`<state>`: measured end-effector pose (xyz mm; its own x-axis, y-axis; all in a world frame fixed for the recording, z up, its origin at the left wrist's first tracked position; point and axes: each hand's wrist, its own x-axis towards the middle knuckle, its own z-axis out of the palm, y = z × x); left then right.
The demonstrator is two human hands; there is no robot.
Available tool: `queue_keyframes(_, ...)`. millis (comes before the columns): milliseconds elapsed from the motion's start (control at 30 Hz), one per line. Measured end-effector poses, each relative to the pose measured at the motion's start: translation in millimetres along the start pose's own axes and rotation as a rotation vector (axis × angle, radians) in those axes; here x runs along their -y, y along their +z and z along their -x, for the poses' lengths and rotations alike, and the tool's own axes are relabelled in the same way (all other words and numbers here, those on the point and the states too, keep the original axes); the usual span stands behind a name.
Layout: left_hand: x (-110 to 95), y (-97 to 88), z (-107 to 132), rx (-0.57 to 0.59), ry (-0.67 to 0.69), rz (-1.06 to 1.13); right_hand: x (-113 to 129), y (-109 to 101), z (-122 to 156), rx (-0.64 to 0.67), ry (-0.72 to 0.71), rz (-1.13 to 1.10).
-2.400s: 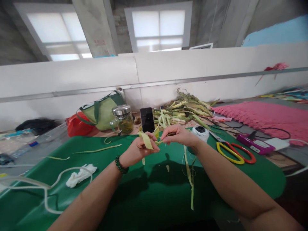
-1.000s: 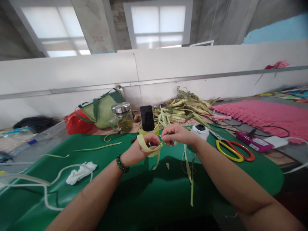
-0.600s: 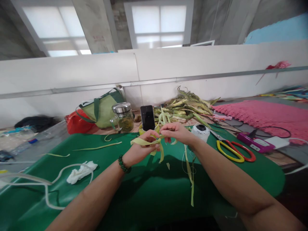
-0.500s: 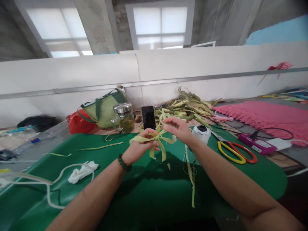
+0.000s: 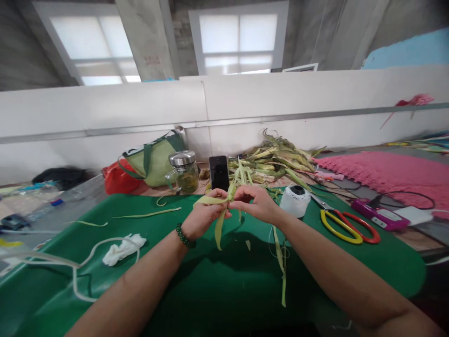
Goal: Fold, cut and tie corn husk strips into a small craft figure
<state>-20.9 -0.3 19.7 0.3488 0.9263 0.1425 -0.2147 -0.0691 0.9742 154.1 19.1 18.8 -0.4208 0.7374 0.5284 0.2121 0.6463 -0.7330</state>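
A bundle of pale green leaf strips [image 5: 219, 228], which look like corn husk, is held up over the green mat. My left hand [image 5: 206, 209] is closed on it, with strips sticking out to the left, upward and down. My right hand [image 5: 255, 202] pinches the same bundle at its knotted middle, fingertips close to the left ones. A beaded bracelet [image 5: 184, 236] circles my left wrist. Just right of my right hand stands a spool of white thread [image 5: 295, 201]. Loose strips [image 5: 279, 252] lie on the mat below it.
A phone [image 5: 219, 173] stands upright behind my hands, with a heap of husks [image 5: 280, 157] to its right. Scissors [image 5: 345, 226] and a purple power strip [image 5: 379, 215] lie right. At left are a glass jar [image 5: 185, 178], a green bag [image 5: 157, 161], crumpled tissue [image 5: 122, 250] and white tubing [image 5: 74, 276].
My right hand has come down and closed onto the middle of the bundle; before, its fingers were raised and spread above it. The hanging strips have shifted. The view has moved slightly.
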Motion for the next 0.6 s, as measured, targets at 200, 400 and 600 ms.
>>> queue_keyframes(200,-2.7,9.1,2.6,-0.038,0.122,-0.160,0.1,1.3,-0.2,-0.044,-0.020,-0.085)
queue_keyframes(400,-1.8,10.3,3.7,-0.005,0.130,-0.206,2.6,1.2,2.4,-0.009,-0.118,0.006)
queue_keyframes(600,-4.2,12.0,5.0,-0.018,0.105,-0.209,5.7,2.3,3.0,-0.040,-0.260,0.105)
